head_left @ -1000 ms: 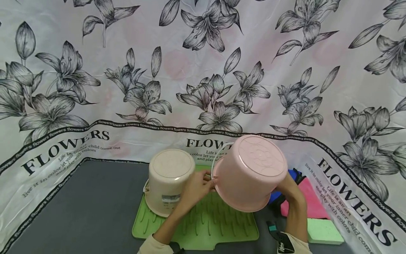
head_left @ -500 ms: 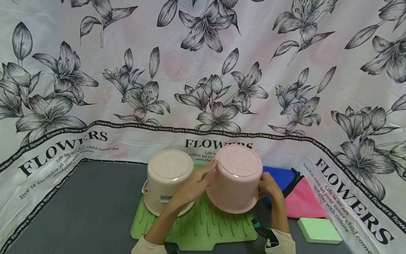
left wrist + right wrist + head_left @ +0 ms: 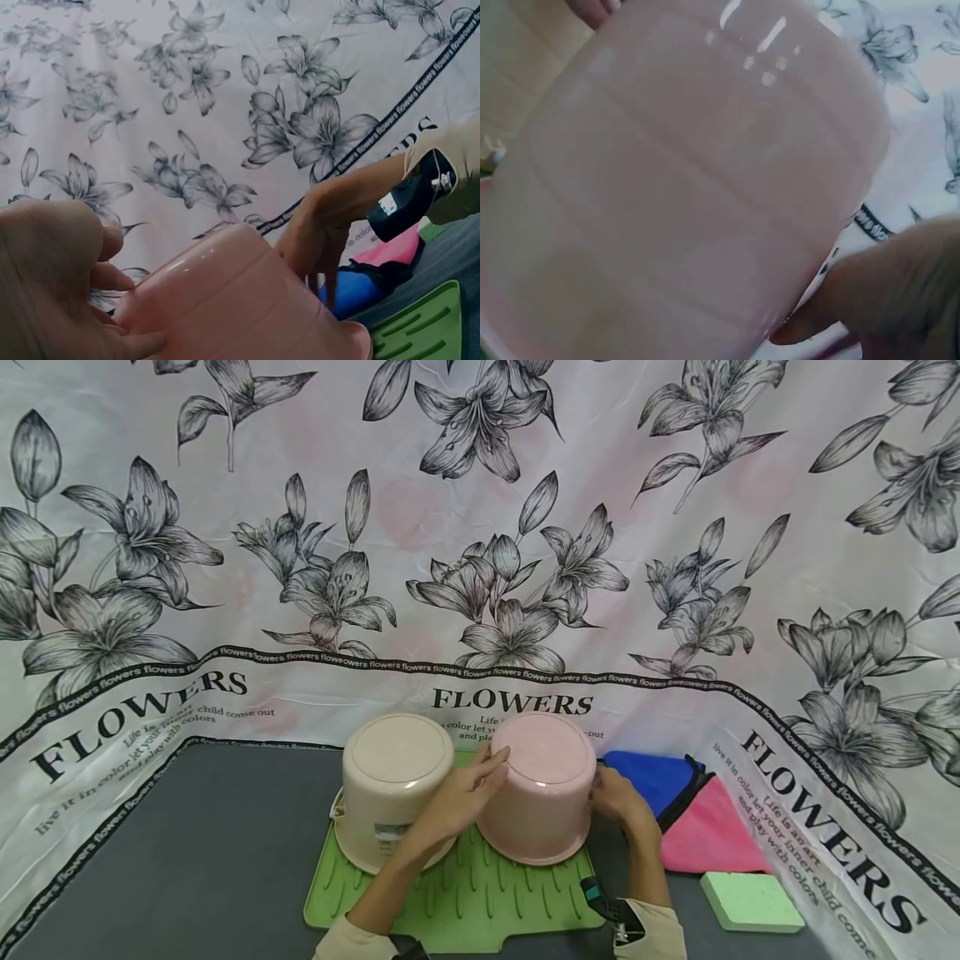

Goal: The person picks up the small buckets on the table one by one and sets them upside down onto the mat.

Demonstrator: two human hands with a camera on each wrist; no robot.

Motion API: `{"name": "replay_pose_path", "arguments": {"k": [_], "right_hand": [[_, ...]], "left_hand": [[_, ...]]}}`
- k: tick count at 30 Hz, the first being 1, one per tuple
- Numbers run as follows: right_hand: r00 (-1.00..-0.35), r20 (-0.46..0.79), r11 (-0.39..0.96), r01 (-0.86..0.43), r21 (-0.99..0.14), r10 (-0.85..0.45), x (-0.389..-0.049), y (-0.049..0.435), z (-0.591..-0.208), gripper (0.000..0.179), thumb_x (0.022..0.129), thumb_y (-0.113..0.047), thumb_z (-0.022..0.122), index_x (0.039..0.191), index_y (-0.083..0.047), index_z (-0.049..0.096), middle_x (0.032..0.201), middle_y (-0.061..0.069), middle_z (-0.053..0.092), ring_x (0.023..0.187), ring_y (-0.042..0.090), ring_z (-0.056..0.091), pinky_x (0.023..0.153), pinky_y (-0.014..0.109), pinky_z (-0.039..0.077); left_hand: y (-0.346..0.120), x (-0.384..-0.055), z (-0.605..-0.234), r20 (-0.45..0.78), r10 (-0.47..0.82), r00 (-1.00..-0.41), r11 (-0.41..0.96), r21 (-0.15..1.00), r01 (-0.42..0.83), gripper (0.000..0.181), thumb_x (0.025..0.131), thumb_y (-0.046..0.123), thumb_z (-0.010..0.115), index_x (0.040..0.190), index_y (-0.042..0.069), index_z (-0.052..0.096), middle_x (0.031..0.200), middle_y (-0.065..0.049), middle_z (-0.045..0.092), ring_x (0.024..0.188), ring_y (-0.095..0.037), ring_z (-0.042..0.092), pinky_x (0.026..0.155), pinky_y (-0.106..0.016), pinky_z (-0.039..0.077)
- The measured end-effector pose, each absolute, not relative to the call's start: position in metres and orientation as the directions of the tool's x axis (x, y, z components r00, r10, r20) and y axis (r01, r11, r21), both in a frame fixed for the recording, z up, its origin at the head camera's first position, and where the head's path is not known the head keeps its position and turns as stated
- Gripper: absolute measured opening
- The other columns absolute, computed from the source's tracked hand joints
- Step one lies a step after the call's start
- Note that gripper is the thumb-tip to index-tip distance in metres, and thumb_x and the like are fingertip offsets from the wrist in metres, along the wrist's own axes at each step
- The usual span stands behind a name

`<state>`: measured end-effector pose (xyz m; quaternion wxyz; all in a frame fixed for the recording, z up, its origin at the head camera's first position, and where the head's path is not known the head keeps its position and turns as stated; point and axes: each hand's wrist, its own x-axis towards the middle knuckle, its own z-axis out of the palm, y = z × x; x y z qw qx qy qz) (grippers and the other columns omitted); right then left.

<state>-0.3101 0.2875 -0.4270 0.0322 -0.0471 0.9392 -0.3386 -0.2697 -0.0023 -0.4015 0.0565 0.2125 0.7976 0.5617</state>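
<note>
A pink bucket [image 3: 540, 793] stands upside down on the green ridged drying mat [image 3: 525, 910]. To its left a cream bucket [image 3: 393, 793] with a label is upturned on the same mat. My left hand [image 3: 465, 793] touches the pink bucket's upper left side; in the left wrist view its thumb and fingers lie against the wall. On the other side, my right hand [image 3: 618, 797] reaches down along the wall. The left wrist view shows its fingers pointing downward, and in the right wrist view the right thumb [image 3: 802, 322] touches the bucket. Part of the right fingers is hidden.
Right of the mat lie a blue and pink cloth item [image 3: 712, 831] with black edging and a pale green block [image 3: 752, 902]. A dark grey tabletop [image 3: 187, 860] extends to the left. A flower-printed sheet [image 3: 450, 568] hangs behind.
The pink bucket has moved left and down from a tilted position in the air onto the mat, beside the cream bucket. Both hands moved with it; the left shifted from its rim up its side.
</note>
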Motion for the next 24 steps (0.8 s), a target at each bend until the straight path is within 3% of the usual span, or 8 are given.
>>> {"name": "replay_pose_path", "arguments": {"k": [2,4,5,9,15,20,24], "right_hand": [[-0.982,0.04,0.69,-0.16,-0.706,-0.187,-0.307,0.288,-0.422,0.066,0.091,0.009,0.051,0.156,0.009,0.036,0.147,0.036,0.052,0.128,0.054,0.06,0.101,0.056,0.057],[-0.958,0.103,0.605,-0.25,-0.756,-0.266,-0.304,0.289,-0.417,0.082,0.09,0.014,0.051,0.165,0.004,0.017,0.163,0.036,0.032,0.144,0.059,0.043,0.11,0.059,0.051],[-0.947,0.117,0.551,-0.271,-0.789,-0.3,-0.304,0.289,-0.416,0.084,0.09,0.015,0.05,0.166,0.002,0.015,0.165,0.035,0.029,0.144,0.058,0.043,0.108,0.055,0.052],[-0.923,0.119,0.472,-0.295,-0.831,-0.367,-0.305,0.29,-0.413,0.086,0.09,0.015,0.051,0.167,-0.003,0.016,0.162,0.033,0.036,0.134,0.048,0.053,0.09,0.038,0.055],[-0.921,0.089,0.459,-0.271,-0.846,-0.38,-0.307,0.287,-0.41,0.092,0.082,0.019,0.051,0.166,-0.002,0.018,0.151,0.033,0.043,0.11,0.033,0.055,0.072,0.034,0.053],[-0.925,0.066,0.467,-0.25,-0.848,-0.375,-0.308,0.288,-0.415,0.093,0.082,0.018,0.051,0.166,-0.003,0.017,0.144,0.032,0.046,0.102,0.03,0.056,0.065,0.033,0.051],[-0.916,0.083,0.462,-0.274,-0.844,-0.392,-0.307,0.292,-0.417,0.095,0.083,0.018,0.05,0.167,-0.005,0.015,0.155,0.03,0.04,0.116,0.037,0.051,0.075,0.035,0.05]], "left_hand": [[-0.004,-0.269,-0.402,0.147,0.419,-0.896,0.259,0.926,0.274,0.057,0.111,0.044,0.048,0.16,0.015,0.042,0.175,-0.012,0.016,0.163,-0.04,0.018,0.132,-0.061,0.017],[-0.006,-0.269,-0.401,0.139,0.435,-0.89,0.26,0.927,0.272,0.057,0.111,0.044,0.047,0.16,0.014,0.041,0.175,-0.009,0.017,0.163,-0.038,0.019,0.132,-0.058,0.018],[-0.008,-0.269,-0.4,0.126,0.443,-0.888,0.248,0.934,0.257,0.058,0.111,0.043,0.047,0.16,0.013,0.04,0.175,-0.007,0.017,0.163,-0.036,0.017,0.133,-0.056,0.016],[-0.015,-0.267,-0.396,0.097,0.466,-0.879,0.255,0.937,0.238,0.061,0.111,0.045,0.048,0.16,0.012,0.039,0.174,-0.004,0.017,0.163,-0.034,0.018,0.134,-0.054,0.016],[-0.02,-0.262,-0.389,0.113,0.498,-0.86,0.263,0.925,0.273,0.064,0.11,0.045,0.05,0.158,0.005,0.039,0.173,-0.01,0.02,0.162,-0.036,0.022,0.133,-0.053,0.02],[-0.019,-0.261,-0.389,0.122,0.516,-0.848,0.26,0.921,0.29,0.062,0.11,0.039,0.052,0.159,0.004,0.036,0.173,-0.01,0.017,0.162,-0.036,0.019,0.133,-0.051,0.018],[-0.018,-0.261,-0.389,0.121,0.528,-0.841,0.274,0.913,0.303,0.062,0.11,0.038,0.052,0.16,0.004,0.036,0.174,-0.011,0.016,0.162,-0.036,0.021,0.133,-0.051,0.019]]}}
